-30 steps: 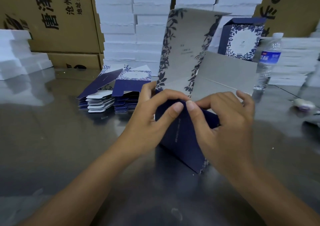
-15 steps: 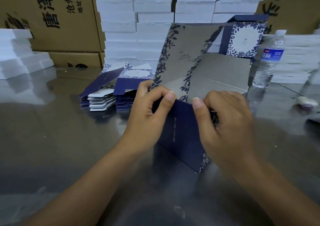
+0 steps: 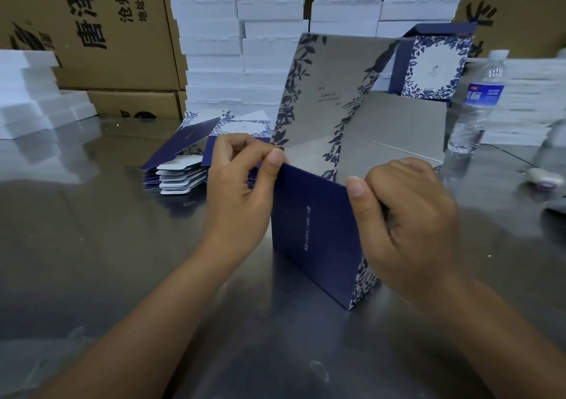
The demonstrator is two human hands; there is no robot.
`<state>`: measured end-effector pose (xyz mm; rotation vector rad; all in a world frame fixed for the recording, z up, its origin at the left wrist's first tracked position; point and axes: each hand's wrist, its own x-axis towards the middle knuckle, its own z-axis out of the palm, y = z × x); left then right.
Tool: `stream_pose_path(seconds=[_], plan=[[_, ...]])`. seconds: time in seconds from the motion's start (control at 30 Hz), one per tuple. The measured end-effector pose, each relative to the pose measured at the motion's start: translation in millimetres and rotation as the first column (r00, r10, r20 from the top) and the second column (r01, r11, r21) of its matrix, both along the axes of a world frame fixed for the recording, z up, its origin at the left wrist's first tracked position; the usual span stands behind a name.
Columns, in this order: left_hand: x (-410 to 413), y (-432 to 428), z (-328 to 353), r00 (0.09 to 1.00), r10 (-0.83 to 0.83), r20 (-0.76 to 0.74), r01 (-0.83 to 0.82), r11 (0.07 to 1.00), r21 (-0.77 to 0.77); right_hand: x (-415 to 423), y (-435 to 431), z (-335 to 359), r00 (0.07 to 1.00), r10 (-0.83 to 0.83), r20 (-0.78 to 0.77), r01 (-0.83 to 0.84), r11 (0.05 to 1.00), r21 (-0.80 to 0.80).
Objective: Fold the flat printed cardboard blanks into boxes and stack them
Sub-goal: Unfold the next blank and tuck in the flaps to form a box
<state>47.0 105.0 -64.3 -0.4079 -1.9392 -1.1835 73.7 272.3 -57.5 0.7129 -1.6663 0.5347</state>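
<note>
A navy blue box with floral print (image 3: pixel 315 233) stands half-folded on the steel table (image 3: pixel 92 261), its grey lid flap (image 3: pixel 330 92) raised behind. My left hand (image 3: pixel 242 190) pinches the top left corner of the navy front panel. My right hand (image 3: pixel 407 215) grips the top right corner, thumb on the outside and fingers curled inside. A pile of flat printed blanks (image 3: pixel 190 166) lies behind my left hand. One folded box (image 3: pixel 432 65) stands at the back right.
White foam slabs (image 3: pixel 269 31) are stacked high along the back, and more (image 3: pixel 27 92) sit at the left. Brown shipping cartons (image 3: pixel 101 31) stand behind. A water bottle (image 3: pixel 477 101) stands at the right, with a small white object (image 3: pixel 545 181) near the right edge.
My thumbs, touching at the middle of the front panel's top edge, have slid apart to its two corners. The box now stands more upright and squared, and the lid flap has tilted back.
</note>
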Motion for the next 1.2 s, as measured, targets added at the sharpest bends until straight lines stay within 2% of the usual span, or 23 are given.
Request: stream_pose_path(seconds=[0.2,0.4,0.57,0.73,0.87,0.93,0.97,1.0,1.07,1.1,1.2], plan=[[-3,-2,-2,0.993,0.081,-0.08,-0.084,0.996,-0.032,5,-1,1,0.994,0.105,-0.024,-0.105,0.994,0.015],[-4,-4,-4,0.989,0.075,-0.127,-0.075,0.997,-0.002,3,0,2,0.996,0.085,-0.034,-0.084,0.996,0.015],[-5,-8,-5,0.975,0.08,-0.205,-0.099,0.991,-0.089,4,-1,2,0.992,0.119,-0.045,-0.119,0.993,0.002],[-5,-8,-3,0.983,0.037,-0.18,-0.053,0.995,-0.085,2,10,4,0.998,0.058,-0.015,-0.058,0.998,-0.019],[-4,-7,-3,0.998,-0.011,-0.065,0.015,0.998,0.054,-6,21,11,0.994,-0.105,-0.023,0.098,0.973,-0.21],[-3,-6,-1,0.999,-0.027,-0.024,0.03,0.991,0.132,-9,25,11,0.996,-0.059,0.063,0.076,0.943,-0.325],[-3,-6,0,0.999,-0.038,-0.01,0.04,0.985,0.167,-11,25,10,0.99,0.035,0.134,0.023,0.912,-0.411],[-3,-6,1,0.999,-0.053,0.001,0.052,0.978,0.203,-13,25,10,0.962,0.17,0.213,-0.036,0.854,-0.519],[-1,-6,3,0.996,-0.088,0.024,0.078,0.96,0.27,-16,25,11,0.831,0.456,0.32,-0.106,0.693,-0.713],[0,-6,4,0.994,-0.105,0.036,0.09,0.952,0.293,-17,26,11,0.768,0.522,0.372,-0.092,0.664,-0.742],[2,-6,5,0.987,-0.145,0.068,0.117,0.944,0.31,-19,26,8,0.592,0.611,0.525,-0.082,0.694,-0.716]])
